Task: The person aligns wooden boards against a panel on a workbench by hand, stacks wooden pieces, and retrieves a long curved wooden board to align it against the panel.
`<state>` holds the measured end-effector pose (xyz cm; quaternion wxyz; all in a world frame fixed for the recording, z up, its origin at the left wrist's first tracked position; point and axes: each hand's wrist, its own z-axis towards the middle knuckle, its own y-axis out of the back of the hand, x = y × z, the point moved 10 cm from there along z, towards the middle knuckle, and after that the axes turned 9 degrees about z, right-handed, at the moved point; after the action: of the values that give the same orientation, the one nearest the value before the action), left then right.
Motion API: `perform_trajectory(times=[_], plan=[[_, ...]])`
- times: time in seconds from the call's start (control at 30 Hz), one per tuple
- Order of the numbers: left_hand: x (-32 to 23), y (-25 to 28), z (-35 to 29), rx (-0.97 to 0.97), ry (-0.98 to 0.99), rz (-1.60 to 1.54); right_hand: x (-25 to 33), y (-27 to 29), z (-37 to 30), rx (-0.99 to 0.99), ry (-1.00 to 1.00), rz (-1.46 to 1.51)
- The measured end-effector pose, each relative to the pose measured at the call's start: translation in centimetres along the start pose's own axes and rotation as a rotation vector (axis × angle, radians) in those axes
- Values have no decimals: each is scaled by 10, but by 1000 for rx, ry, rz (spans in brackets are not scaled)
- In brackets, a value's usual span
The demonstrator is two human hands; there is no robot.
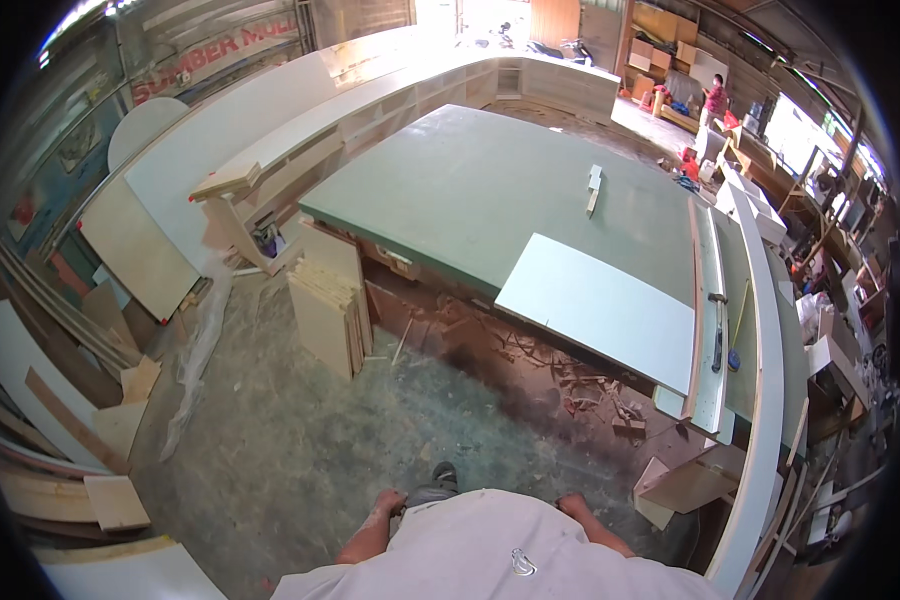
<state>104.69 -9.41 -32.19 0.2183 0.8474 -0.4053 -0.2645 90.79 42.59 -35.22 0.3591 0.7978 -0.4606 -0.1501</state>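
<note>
My left hand [390, 501] hangs low beside my body, next to my dark trouser leg. My right hand [572, 503] is down at my other side, partly covered by my pale shirt [510, 545]. Both hands are small in view and their fingers do not show clearly. Neither touches the large green-topped worktable [450, 180] in front of me. On that table's near right corner lies a white rectangular panel [600, 305], slightly overhanging the edge. A hammer [718, 330] rests along a strip to its right, and a blue tape measure [734, 359] is close by.
Stacked boards [325, 315] stand against the table's near left side. Wood scraps [580, 385] litter the floor below it. A long white board [760, 400] runs along the right. Leaning panels [140, 245] and a long shelf cabinet [370, 120] line the left. Far right, a person [715, 98] stands.
</note>
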Motion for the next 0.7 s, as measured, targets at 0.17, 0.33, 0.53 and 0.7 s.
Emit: perform_trajectory(times=[0.17, 0.33, 0.53, 0.7], plan=[[9, 116, 49, -143, 110, -117, -5, 51, 34, -262, -385, 1139], [12, 171, 69, -312, 90, -258, -18, 65, 55, -359, -542, 1469], [5, 116, 72, -40, 142, -205, -51, 59, 42, -350, -597, 1465], [-12, 66, 70, -24, 50, -188, -29, 62, 51, 95, -128, 120]])
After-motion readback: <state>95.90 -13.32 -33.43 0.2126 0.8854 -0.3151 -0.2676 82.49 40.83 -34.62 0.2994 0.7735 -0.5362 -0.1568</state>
